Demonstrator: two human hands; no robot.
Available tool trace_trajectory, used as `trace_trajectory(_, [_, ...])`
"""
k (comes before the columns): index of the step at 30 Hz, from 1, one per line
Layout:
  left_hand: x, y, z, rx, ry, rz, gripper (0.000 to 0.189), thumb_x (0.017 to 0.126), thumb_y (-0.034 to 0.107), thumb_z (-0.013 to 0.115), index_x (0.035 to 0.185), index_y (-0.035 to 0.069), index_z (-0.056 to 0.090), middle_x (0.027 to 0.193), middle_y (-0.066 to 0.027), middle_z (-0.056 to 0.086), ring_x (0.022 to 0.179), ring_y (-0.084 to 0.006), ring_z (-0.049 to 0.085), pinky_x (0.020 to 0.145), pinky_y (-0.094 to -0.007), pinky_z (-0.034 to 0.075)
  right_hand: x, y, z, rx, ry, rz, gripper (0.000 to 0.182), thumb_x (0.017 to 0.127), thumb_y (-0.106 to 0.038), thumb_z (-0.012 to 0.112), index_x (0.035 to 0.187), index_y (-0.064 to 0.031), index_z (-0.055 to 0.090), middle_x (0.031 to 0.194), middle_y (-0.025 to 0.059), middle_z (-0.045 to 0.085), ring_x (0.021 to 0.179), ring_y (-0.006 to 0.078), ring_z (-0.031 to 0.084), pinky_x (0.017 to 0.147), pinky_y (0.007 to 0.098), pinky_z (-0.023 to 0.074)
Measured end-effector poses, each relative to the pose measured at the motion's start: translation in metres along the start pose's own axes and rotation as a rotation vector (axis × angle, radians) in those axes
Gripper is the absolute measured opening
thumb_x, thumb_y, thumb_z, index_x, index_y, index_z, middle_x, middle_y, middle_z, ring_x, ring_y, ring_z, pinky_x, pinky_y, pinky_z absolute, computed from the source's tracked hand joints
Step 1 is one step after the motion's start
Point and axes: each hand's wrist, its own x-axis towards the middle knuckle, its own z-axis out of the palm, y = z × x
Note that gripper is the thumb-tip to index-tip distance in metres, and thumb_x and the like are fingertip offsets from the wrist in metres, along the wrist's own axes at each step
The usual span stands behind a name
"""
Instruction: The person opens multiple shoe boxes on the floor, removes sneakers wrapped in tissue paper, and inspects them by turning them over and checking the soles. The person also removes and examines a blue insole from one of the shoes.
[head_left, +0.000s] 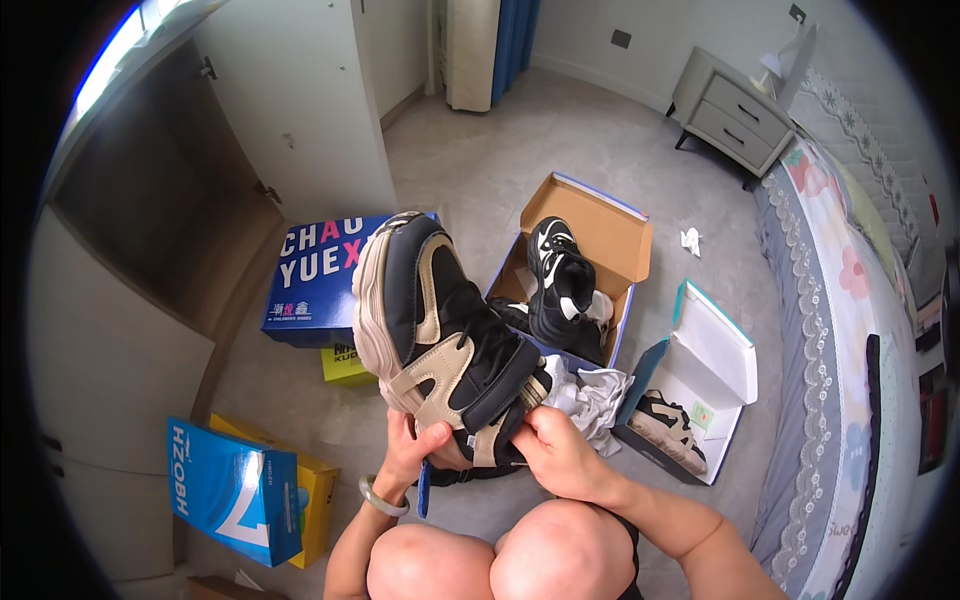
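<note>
A black and beige chunky sneaker (450, 337) with a pale sole is held up above my knees, its toe pointing away from me. My left hand (420, 448) grips its heel end by the sole, with a blue strip hanging just below. On the other side, my right hand (559, 450) pinches the shoe's collar. A similar beige and black sneaker (667, 431) lies in an open teal and white shoebox (720, 360) at the right. Ahead, an open brown-lined shoebox (581, 217) holds black and white sneakers (559, 281).
Crumpled white paper (596, 401) lies between the open boxes. Left on the floor are a dark blue shoebox (311, 285), a lime box (346, 365), a light blue box (229, 491) and a yellow box (319, 487). An open cabinet (150, 187) stands left, a bed (825, 360) right.
</note>
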Motion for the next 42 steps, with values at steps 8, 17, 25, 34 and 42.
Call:
trace_trajectory(8, [0.001, 0.01, -0.001, 0.156, -0.046, 0.009, 0.071, 0.077, 0.024, 0.08, 0.134, -0.006, 0.048, 0.123, -0.0125, 0.061, 0.112, -0.0199, 0.058, 0.1, -0.0346, 0.043, 0.014, 0.019, -0.001, 0.451, -0.112, -0.048, 0.023, 0.092, 0.002, 0.05, 0.113, 0.0052, 0.06, 0.102, 0.0033, 0.065, 0.09, 0.0103, 0.059, 0.079, 0.0269, 0.05])
trace_trajectory(17, [0.003, 0.011, -0.002, 0.292, -0.051, -0.007, 0.073, 0.074, 0.017, 0.084, 0.132, -0.004, 0.045, 0.121, -0.0129, 0.061, 0.11, -0.02, 0.059, 0.098, -0.035, 0.046, 0.033, 0.048, -0.004, 0.688, -0.133, -0.059, 0.049, 0.088, 0.008, 0.052, 0.136, 0.0029, 0.048, 0.134, 0.0086, 0.055, 0.121, 0.0163, 0.054, 0.102, 0.0307, 0.0445])
trace_trajectory(25, [0.002, 0.005, -0.004, 0.305, -0.002, 0.022, 0.073, 0.072, 0.015, 0.086, 0.131, -0.003, 0.046, 0.121, -0.0117, 0.061, 0.109, -0.0199, 0.059, 0.098, -0.0351, 0.046, 0.039, 0.051, -0.003, 0.609, -0.137, -0.049, 0.049, 0.09, 0.007, 0.05, 0.138, 0.0024, 0.046, 0.136, 0.0078, 0.052, 0.124, 0.016, 0.05, 0.106, 0.0314, 0.0405])
trace_trajectory(34, [-0.006, -0.01, -0.01, 0.26, 0.073, -0.02, 0.072, 0.075, 0.02, 0.081, 0.133, -0.004, 0.048, 0.124, -0.0116, 0.059, 0.113, -0.0211, 0.057, 0.1, -0.0345, 0.043, 0.042, 0.06, 0.003, 0.377, -0.078, -0.151, 0.062, 0.072, 0.012, 0.039, 0.132, 0.0059, 0.049, 0.122, 0.0103, 0.057, 0.115, 0.0181, 0.051, 0.099, 0.0295, 0.0426])
trace_trajectory(42, [-0.01, -0.02, -0.019, 0.375, 0.097, -0.062, 0.075, 0.075, 0.02, 0.082, 0.136, -0.002, 0.045, 0.127, -0.0119, 0.056, 0.115, -0.0222, 0.054, 0.101, -0.0363, 0.041, 0.047, 0.069, 0.001, 0.627, -0.18, -0.032, 0.069, 0.074, 0.014, 0.035, 0.142, 0.0036, 0.04, 0.135, 0.0114, 0.05, 0.123, 0.0196, 0.047, 0.104, 0.0295, 0.0398])
